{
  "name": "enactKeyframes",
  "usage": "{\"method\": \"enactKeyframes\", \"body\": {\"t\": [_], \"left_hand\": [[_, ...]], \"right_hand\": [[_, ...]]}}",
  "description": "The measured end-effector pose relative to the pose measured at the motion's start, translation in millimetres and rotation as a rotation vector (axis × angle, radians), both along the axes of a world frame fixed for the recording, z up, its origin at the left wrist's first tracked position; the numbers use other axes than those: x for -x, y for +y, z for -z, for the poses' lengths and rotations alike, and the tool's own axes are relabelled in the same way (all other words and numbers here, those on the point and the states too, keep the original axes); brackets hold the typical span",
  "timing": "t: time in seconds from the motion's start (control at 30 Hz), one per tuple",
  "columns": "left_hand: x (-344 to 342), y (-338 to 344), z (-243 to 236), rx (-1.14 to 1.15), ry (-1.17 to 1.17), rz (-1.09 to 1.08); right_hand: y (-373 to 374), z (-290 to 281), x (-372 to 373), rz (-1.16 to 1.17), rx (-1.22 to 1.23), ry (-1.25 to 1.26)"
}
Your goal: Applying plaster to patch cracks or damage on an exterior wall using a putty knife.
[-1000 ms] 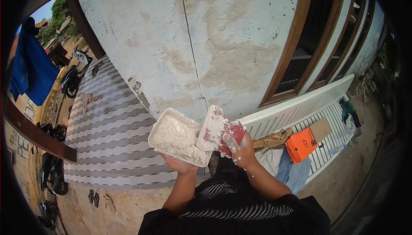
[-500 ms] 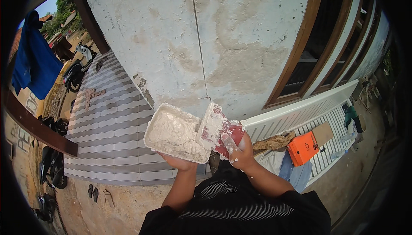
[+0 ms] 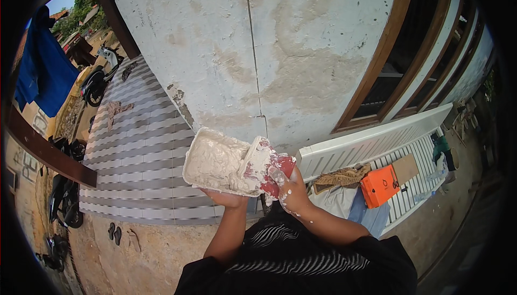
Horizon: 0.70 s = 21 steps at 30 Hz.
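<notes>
My left hand [image 3: 226, 198] grips a white rectangular tub [image 3: 189, 174] from below, its fingers mostly hidden under it. Thick cream-coloured wall putty [image 3: 215, 157] fills the tub. A red putty scraper [image 3: 285, 163], smeared with putty, is in my right hand [image 3: 293, 192], the thumb pressed on its face. Its blade lies over the tub's right end, in contact with the putty. White spatters dot my right hand and wrist. Just beyond both hands rises a pale wall [image 3: 215, 36] with patches of putty and a long vertical crack.
Brown-framed windows [image 3: 398, 53] line the wall at right. Below them stands a white slatted bench [image 3: 371, 139] bearing an orange bag [image 3: 379, 186] and cloths. Striped tiles [image 3: 140, 160] cover the left floor, near a brown post [image 3: 54, 155]. Sandals [image 3: 114, 233] lie on the concrete.
The scraper has moved left, farther over the tub, and its blade now sits against the putty at the right end. The tub has shifted only slightly.
</notes>
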State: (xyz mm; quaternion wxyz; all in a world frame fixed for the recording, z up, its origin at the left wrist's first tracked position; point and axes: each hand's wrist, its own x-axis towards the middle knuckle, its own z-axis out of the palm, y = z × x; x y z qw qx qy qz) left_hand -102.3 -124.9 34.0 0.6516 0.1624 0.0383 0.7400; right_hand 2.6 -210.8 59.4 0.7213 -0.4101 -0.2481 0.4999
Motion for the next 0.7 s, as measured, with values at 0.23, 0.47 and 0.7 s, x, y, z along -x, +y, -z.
{"method": "enactKeyframes", "body": {"t": [0.23, 0.47, 0.7], "left_hand": [[-2, -1, 9, 0.013, 0.011, 0.023], [-3, 2, 20, -0.059, -0.011, 0.123], [-8, -10, -2, 0.035, -0.034, 0.372]], "right_hand": [[1, -3, -5, -0.034, 0.055, 0.190], [-1, -9, -13, -0.059, 0.039, 0.357], [2, -17, -32, 0.062, -0.039, 0.375]]}}
